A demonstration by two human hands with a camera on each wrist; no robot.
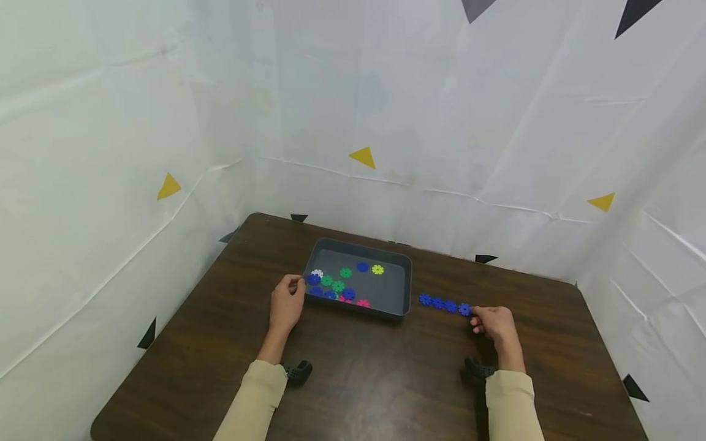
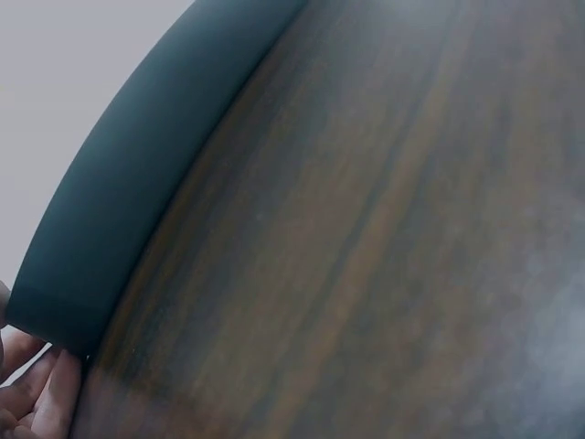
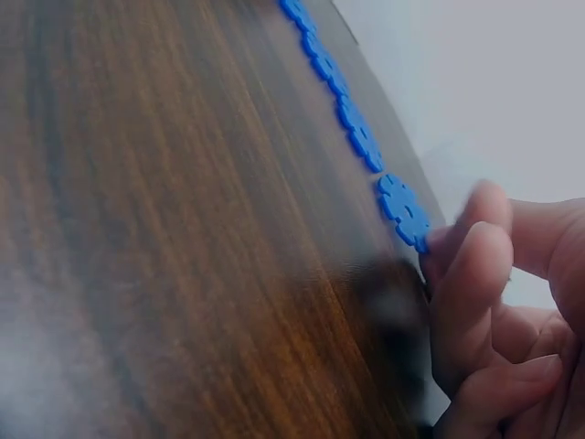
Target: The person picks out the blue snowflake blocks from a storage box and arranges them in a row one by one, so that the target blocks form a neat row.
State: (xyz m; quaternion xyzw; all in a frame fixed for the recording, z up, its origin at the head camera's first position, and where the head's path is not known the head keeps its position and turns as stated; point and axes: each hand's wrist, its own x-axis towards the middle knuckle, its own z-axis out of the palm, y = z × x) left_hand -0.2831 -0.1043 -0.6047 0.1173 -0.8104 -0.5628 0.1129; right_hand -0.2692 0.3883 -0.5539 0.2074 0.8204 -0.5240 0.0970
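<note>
white sheeting hangs round a brown table; clock read from the person. tray at 12, loose discs mostly toward its 8. row of blue discs, four long, lies flat on the wood at 1 o'clock, outside the tray's 3–4 side.

step in hand, by my reading: setting the end disc in line; right wrist view suggests a slim gap to its neighbour. best done by keeping it flat, sliding gently toward 10 until edges meet; too hard a push could buckle the row.

right hand: thumb and forefinger nearly together, pinching the end disc's outer edge, other fingers curled. left hand: pinches the tray wall at its 8–9.
</note>
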